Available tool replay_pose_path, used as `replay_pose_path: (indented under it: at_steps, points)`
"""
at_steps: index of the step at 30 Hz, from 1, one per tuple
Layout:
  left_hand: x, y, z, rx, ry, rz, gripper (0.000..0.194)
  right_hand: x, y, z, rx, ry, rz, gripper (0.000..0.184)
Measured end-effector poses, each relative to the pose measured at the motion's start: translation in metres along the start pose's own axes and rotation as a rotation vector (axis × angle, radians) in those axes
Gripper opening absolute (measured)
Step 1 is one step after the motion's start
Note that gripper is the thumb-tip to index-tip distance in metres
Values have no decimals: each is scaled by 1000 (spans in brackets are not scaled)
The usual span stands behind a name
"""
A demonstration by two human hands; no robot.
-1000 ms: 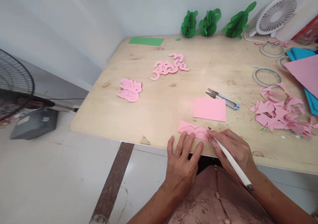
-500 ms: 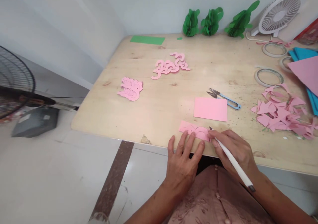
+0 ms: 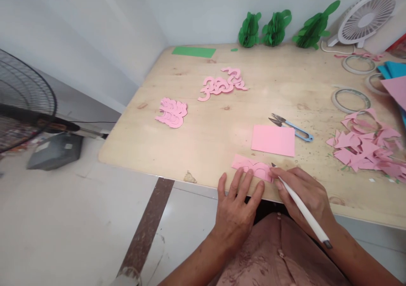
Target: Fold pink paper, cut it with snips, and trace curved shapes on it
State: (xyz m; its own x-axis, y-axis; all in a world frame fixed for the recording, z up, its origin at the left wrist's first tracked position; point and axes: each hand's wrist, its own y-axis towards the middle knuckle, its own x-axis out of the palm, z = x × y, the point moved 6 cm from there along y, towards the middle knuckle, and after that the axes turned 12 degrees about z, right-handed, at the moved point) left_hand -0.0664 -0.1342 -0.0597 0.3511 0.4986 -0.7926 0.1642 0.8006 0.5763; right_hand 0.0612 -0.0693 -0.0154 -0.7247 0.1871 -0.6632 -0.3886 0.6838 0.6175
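A small pink paper strip (image 3: 253, 167) with curved outlines on it lies at the table's front edge. My left hand (image 3: 238, 207) rests on its lower side with the fingers spread, pressing it flat. A white pen (image 3: 303, 207) is gripped in my right hand (image 3: 309, 193), slanting with its dark tip by the strip's right end. Right fingertips touch or almost touch that end. Just beyond the strip is a plain pink paper rectangle (image 3: 273, 141), partly covering blue-handled thread snips (image 3: 294, 129).
Cut pink curved pieces (image 3: 222, 84) and a pink stack (image 3: 172, 113) lie to the left. Pink scraps (image 3: 364, 146) and a tape roll (image 3: 351, 100) are at right. Green paper figures (image 3: 274, 28) and a white fan (image 3: 366, 20) stand along the wall.
The view has turned slightly left, so the table's things appear farther right. Both hands keep nearly the same pose at the strip, and the pen remains in my right hand.
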Motion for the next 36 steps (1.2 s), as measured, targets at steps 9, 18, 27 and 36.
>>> replay_pose_path:
  at_steps: [9,18,27,36]
  points:
    - [0,0,0,6,7,18,45,0,0,1,20,14,1,33]
    - [0,1,1,-20,-2,19,43,1,-1,0,-11,-4,5,36]
    - [0,0,2,-30,-9,33,44,-1,0,-1,-10,-10,9,33]
    - [0,1,2,-30,-20,38,42,0,1,-2,-18,-3,18,31]
